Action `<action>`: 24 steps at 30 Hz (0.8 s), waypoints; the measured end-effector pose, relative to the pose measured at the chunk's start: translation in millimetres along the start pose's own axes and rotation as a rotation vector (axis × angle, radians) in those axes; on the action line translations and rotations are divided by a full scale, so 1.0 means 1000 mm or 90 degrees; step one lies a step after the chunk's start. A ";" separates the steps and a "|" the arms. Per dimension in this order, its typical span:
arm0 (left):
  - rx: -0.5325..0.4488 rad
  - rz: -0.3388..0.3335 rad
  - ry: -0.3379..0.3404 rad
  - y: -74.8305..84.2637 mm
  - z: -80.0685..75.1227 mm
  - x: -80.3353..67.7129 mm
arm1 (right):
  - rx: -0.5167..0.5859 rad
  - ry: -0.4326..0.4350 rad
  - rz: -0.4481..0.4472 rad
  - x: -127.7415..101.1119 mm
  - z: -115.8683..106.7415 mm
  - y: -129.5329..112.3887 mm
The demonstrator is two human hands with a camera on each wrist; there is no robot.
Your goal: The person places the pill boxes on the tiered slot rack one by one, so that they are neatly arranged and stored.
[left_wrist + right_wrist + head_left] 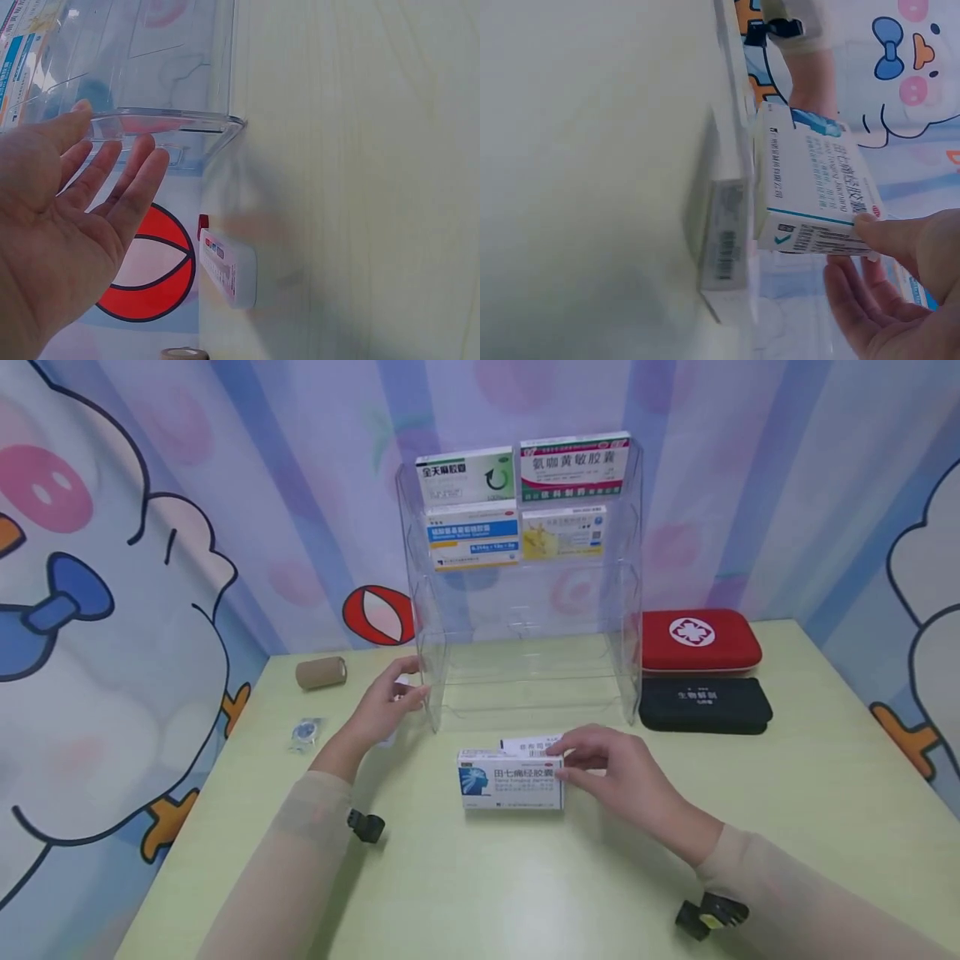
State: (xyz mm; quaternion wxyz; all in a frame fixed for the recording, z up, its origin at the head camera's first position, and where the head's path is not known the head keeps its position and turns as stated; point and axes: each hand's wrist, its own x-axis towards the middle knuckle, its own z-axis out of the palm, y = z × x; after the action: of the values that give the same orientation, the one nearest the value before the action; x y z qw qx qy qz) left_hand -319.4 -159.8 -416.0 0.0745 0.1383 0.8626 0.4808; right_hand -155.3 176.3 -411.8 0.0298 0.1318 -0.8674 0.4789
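we see our right hand (622, 772) pinching the right end of a white and blue medicine box (511, 779), thumb and fingers curled on its edge; the box is on the pale green table (825, 793), in front of the clear rack (525, 610). just behind it lies a second white box (531, 744), flat on the table and partly hidden. our left hand (386, 703) is spread open with straight fingers (112, 176) beside the rack's lower left corner, gripping nothing; whether it touches the plastic we cannot tell. four medicine boxes (521, 497) sit in the rack's upper tiers. a red pouch (699, 639) and a black pouch (705, 704) lie to the right, a tan bandage roll (321, 672) to the left.
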 end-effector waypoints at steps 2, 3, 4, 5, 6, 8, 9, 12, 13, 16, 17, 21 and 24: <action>0.002 0.001 -0.002 0.001 -0.001 0.001 | -0.003 0.021 -0.036 0.010 -0.008 -0.004; 0.004 0.001 -0.004 0.001 -0.002 0.002 | -0.009 0.034 -0.051 0.016 -0.012 -0.007; 0.004 -0.001 -0.003 0.001 -0.002 0.003 | -0.017 0.048 -0.067 0.022 -0.015 -0.009; 0.004 -0.002 -0.003 0.001 -0.002 0.003 | -0.024 0.062 -0.084 0.030 -0.019 -0.012; 0.003 -0.001 -0.003 0.001 -0.003 0.004 | -0.032 0.076 -0.096 0.037 -0.023 -0.014; 0.001 -0.002 -0.002 0.001 -0.003 0.004 | -0.040 0.106 -0.122 0.052 -0.031 -0.018; -0.002 -0.003 -0.002 0.001 -0.003 0.005 | -0.043 0.122 -0.134 0.060 -0.035 -0.020; -0.004 -0.004 -0.005 -0.001 -0.004 0.004 | -0.038 0.164 -0.164 0.085 -0.045 -0.026; -0.005 -0.005 -0.006 -0.001 -0.004 0.004 | -0.035 0.178 -0.172 0.094 -0.048 -0.028; -0.005 -0.009 -0.012 0.001 -0.004 0.002 | 0.006 0.205 -0.174 0.118 -0.055 -0.034; -0.005 -0.007 -0.012 0.000 -0.003 0.002 | 0.025 0.213 -0.166 0.126 -0.057 -0.037; 0.003 0.001 -0.013 0.001 -0.003 0.002 | 0.073 0.236 -0.122 0.151 -0.062 -0.044; 0.008 0.010 -0.013 -0.002 -0.003 0.003 | 0.057 0.236 -0.096 0.168 -0.061 -0.046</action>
State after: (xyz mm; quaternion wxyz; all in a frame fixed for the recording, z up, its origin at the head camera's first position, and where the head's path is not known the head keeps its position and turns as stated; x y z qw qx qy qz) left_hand -323.0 -162.9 -416.4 0.0788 0.1504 0.8635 0.4748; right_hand -310.0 170.9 -311.1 0.2187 0.1073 -0.8125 0.5296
